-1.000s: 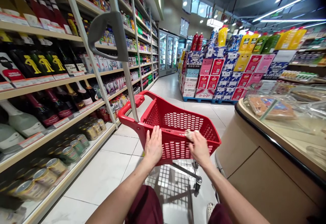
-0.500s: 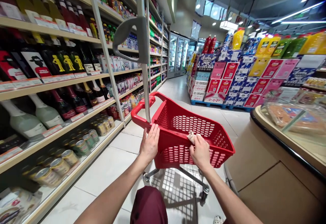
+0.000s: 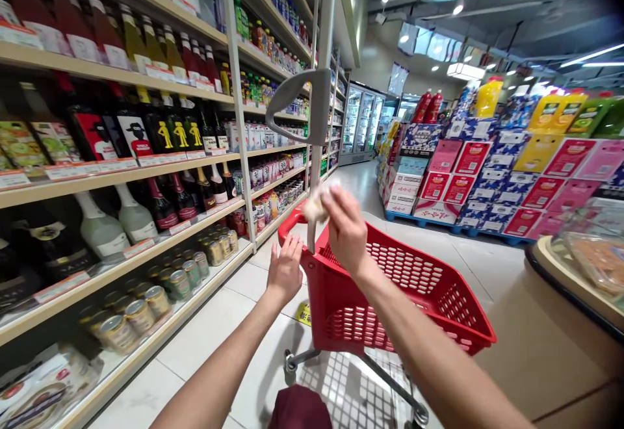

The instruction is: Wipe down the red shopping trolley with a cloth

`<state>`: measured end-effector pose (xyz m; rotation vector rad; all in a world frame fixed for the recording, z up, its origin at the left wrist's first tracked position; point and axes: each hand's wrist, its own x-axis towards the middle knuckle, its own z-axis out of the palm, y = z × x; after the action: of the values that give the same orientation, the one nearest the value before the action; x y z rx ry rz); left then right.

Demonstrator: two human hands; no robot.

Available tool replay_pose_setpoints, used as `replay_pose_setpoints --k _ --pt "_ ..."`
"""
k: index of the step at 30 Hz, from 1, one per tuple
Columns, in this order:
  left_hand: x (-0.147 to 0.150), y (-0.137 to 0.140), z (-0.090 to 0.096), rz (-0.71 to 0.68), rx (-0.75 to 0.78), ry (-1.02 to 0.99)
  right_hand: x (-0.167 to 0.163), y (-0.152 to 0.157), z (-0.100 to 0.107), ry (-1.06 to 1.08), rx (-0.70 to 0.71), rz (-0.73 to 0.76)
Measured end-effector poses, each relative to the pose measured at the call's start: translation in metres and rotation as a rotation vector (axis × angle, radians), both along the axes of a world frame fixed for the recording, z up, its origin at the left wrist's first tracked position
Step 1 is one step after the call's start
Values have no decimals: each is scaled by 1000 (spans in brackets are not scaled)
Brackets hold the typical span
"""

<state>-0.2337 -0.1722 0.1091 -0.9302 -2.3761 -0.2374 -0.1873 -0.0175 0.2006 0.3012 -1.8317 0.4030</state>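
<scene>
Cloth [image 3: 316, 205], pale and crumpled, sits bunched in the right hand [image 3: 347, 231], fingers clamped on it, pressed vs. the grey handle pole [image 3: 322, 123] of the red shopping cart [image 3: 390, 292], just above the cart's near-left corner; blurred, so its texture can't be told. Left hand [image 3: 285, 268] lies flat vs. the cart's left outer wall, just below the rim; fingers straight and close together, gripping nothing. Grey loop handle [image 3: 297, 107] juts left off the pole, higher up than both hands; pole runs up out of view. Cart basket looks bare inside; its metal frame and a wheel [image 3: 420, 413] show beneath it on the white tile floor [image 3: 229, 312]. Left of the cart: shelving w/ wine bottles [image 3: 160, 130] on mid shelves, tins [image 3: 146, 299] on the lowest shelf. Right of the cart: a beige counter [image 3: 541, 351] w/ dark-edged top; beyond the cart, stacked red, pink and blue cartons [image 3: 448, 169] on a pallet, big drink bottles on top; fridges [image 3: 361, 123] far down the aisle. Dark red clothing shows below the cart, bottom edge.
</scene>
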Motion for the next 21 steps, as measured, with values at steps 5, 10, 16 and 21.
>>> replay_pose_setpoints --k 5,10,16,21 --pt "3 -5 -5 -36 -54 8 -26 -6 51 -22 448 -4" --pt "1 -8 -3 -93 -72 -25 -7 13 -27 -195 870 49" --pt "-1 -7 2 -104 -97 -52 -19 15 21 -110 614 -99" --pt "-3 -9 1 -115 -113 -63 -14 14 -34 -239 812 57"
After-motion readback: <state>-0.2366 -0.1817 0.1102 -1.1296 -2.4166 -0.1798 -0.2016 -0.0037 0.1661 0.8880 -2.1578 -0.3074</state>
